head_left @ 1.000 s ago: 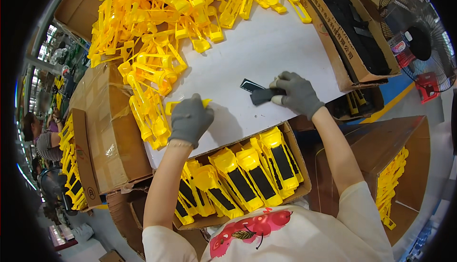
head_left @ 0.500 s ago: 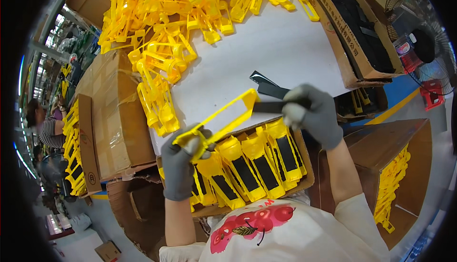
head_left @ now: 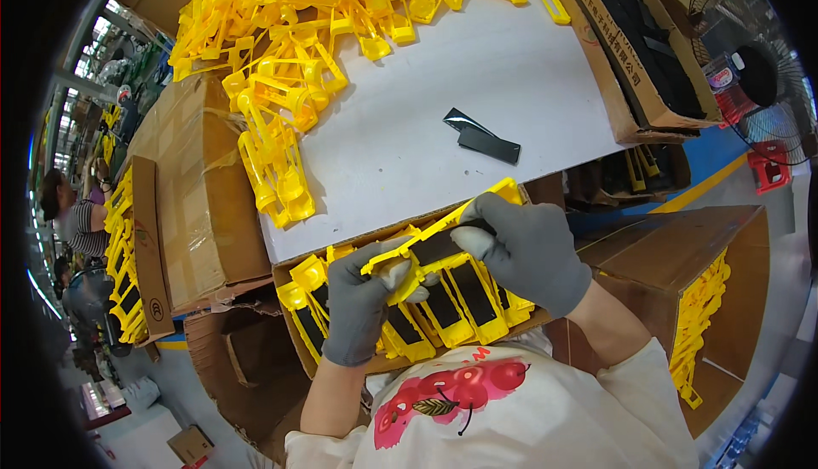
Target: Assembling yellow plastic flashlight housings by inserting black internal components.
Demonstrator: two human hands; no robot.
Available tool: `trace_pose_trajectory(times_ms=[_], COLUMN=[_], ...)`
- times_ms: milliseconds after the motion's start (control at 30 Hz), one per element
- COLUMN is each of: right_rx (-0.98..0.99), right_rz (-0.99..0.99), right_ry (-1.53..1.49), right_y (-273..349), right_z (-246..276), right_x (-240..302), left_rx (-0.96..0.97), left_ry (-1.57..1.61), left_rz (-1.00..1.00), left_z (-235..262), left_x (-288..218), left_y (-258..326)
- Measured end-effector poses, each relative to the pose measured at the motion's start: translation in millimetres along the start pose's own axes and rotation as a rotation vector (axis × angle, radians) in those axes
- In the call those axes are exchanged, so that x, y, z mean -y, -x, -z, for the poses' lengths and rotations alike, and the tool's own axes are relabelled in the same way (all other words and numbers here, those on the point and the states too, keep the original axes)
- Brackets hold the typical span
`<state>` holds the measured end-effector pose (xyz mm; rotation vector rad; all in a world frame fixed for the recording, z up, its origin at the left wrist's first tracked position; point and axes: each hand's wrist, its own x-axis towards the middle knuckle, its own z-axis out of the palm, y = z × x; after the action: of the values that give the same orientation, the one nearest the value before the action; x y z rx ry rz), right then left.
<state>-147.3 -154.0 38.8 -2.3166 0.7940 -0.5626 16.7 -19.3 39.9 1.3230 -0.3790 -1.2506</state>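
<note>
My left hand [head_left: 362,303], in a grey glove, grips the cup-shaped end of a yellow plastic frame [head_left: 399,258]. A black strip [head_left: 434,249] lies along the frame's opening. At the frame's other end my gloved right hand [head_left: 537,252] is closed, fingers over the edge and thumb against the strip; its fingertips are partly hidden. Just below both hands, a carton [head_left: 298,333] holds several yellow frames with black strips in them [head_left: 443,307]. On the white tabletop [head_left: 477,69] beyond lie loose black strips [head_left: 490,143], overlapping.
A big heap of yellow frames [head_left: 290,17] covers the table's far left. Black strips fill an open carton [head_left: 635,60] at far right. Cartons stand left [head_left: 187,205] and right [head_left: 682,247], the right one holding yellow frames. Beyond are a fan [head_left: 758,77] and a person [head_left: 81,222].
My right hand has come down and left to the yellow frame, bringing the black strip into its opening. My left hand has shifted right. The frame is now lower, over the carton.
</note>
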Motion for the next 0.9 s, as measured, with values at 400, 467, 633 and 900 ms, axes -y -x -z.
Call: trace_pose_trajectory(times_ms=[400, 467, 633, 900], right_rx=[-0.17, 0.128, 0.096, 0.135], right_rz=[-0.016, -0.132, -0.106, -0.195], right_ry=[-0.017, -0.312, -0.206, -0.537], right_y=[8, 13, 23, 8], right_z=[19, 7, -11, -19], right_x=[-12, -32, -26, -5], left_rx=[0.014, 0.045, -0.03, -0.117], left_ry=[-0.177, -0.245, -0.269, -0.614], left_rz=[-0.05, -0.034, 0.048, 0.002], left_z=[-4, -3, 3, 70], left_x=[-5, -4, -7, -83], left_y=[8, 9, 15, 36])
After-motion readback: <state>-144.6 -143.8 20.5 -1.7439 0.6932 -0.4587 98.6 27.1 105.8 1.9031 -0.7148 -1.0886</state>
